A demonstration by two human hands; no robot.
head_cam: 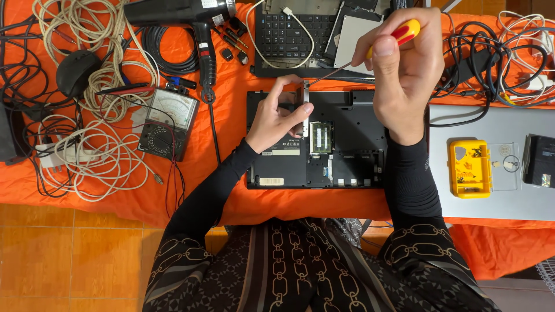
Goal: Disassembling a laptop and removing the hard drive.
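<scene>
my right hand is closed tight on the yellow-and-red plastic handle of a thin steel-shafted screwdriver, and the shaft slants down and left until its tip meets the narrow silver metal bracket. my left hand pinches that bracket, thumb and fingers clamped on it, holding it upright at the upper left of the opened black laptop base. the base lies underside up on the orange cloth, its green memory module bare just to the right of my left hand. i judge i am working a screw in the bracket; whether it is going out or in i cannot tell. the next move calls for keeping the tip seated and the bracket steady while i twist. further out, a black keyboard panel sits above, an analogue multimeter and coiled white cables lie to the left, and a yellow plastic parts box rests on a grey laptop lid to the right.
</scene>
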